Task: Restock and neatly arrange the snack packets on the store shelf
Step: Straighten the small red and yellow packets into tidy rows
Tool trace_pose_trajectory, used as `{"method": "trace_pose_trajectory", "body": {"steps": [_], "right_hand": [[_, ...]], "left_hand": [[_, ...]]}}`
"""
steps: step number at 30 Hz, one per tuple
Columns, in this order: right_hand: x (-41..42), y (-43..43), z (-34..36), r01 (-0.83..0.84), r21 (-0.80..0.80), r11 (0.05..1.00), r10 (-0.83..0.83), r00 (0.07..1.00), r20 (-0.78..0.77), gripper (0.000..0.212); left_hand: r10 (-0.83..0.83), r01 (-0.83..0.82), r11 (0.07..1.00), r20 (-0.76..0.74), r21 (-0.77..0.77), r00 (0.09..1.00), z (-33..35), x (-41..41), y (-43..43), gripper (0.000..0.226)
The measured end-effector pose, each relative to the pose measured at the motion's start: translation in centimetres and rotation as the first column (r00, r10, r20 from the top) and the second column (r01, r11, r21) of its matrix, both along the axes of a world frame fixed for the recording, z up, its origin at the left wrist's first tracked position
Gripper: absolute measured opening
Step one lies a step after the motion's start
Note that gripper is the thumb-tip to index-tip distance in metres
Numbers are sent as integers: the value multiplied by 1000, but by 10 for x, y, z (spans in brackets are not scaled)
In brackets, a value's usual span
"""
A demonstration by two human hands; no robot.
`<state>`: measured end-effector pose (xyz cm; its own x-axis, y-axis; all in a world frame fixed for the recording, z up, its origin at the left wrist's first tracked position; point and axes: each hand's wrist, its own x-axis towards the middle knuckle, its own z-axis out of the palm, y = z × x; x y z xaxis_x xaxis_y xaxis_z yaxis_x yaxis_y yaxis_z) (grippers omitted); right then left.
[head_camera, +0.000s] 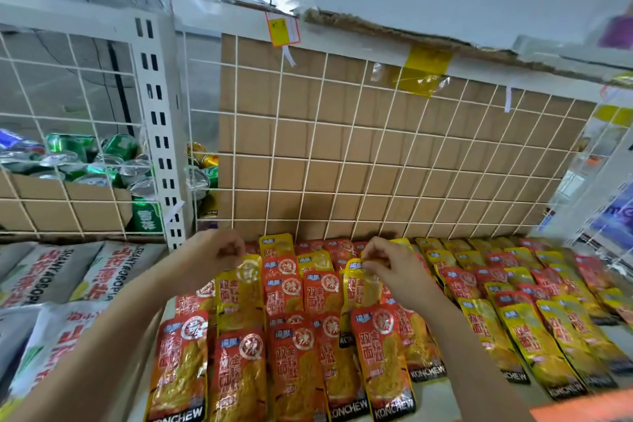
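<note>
- Fingertips [231, 252] of L hand [209, 259]: thumb + forefinger pinch the top edge of the first yellow packet [239, 295]. Other fingers are curled in close behind.
- That pkt is tipped up at the top, w/ a clear round window near the pinch. Its lower end is tucked among red ones, toward the back-left of the pile.
- R hand [394, 267]: thumb + forefinger tips pinch the top edge of the second yellow packet [361, 289], w/ the other fingers bent loosely. The hand sits just right of the pkt.
- Second pkt is also raised at the top, w/ its bottom end resting on red ones, approx mid-shelf toward the back.
- Both forearms are bare and come in from the bottom. The hands are well apart, w/ a column of red pkts between them.
- Red packets [298, 363] lie flat in overlapping rows over the left + middle of the shelf [445, 397]. The front row reads "KONCHEW" at the bottom edge.
- Yellow rows [534, 336] lie slanted on the right side, mixed w/ red further back.
- Behind the pile is a white wire grid [310, 155] w/ brown cardboard [342, 134] behind it.
- On the top rail are an orange-edged price tag [282, 27] and a strip of yellow tape [424, 68].
- Left of the grid stands a white slotted post [161, 134]. Beyond it are green cans [113, 161] in a box.
- Bottom left: grey-white sacks [68, 271] w/ red print, lying flat.
</note>
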<state>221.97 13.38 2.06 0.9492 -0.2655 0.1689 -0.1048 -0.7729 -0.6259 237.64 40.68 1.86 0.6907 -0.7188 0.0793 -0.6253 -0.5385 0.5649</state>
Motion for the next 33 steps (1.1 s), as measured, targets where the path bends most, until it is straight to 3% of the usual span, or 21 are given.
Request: {"method": "trace_pose_trajectory", "body": {"steps": [10,15,18,21,28,33], "right_hand": [[-9,15,14,153,82,985,-172,926,335,35],[-30,28,29,280,147,949,-316,852,418,20],[-51,30,25,341,119,933,-359,837,413,19],[-75,31,16,390,83,917,-393,847,359,21],[-131,31,2,533,148,833,-552,783,288,33],[-159,12,-5,543,213,812,-583,768,267,26]], "left_hand": [[26,7,918,77,-396,997,16,-8,10,33],[-10,56,883,100,-466,995,18,-16,12,33],[-65,110,874,110,-473,992,14,-21,7,36],[-124,143,869,72,-473,990,6,-26,-2,23],[-249,200,858,-42,-472,968,-3,-55,-34,23],[-290,231,858,-60,-460,955,-8,-75,-57,13]]}}
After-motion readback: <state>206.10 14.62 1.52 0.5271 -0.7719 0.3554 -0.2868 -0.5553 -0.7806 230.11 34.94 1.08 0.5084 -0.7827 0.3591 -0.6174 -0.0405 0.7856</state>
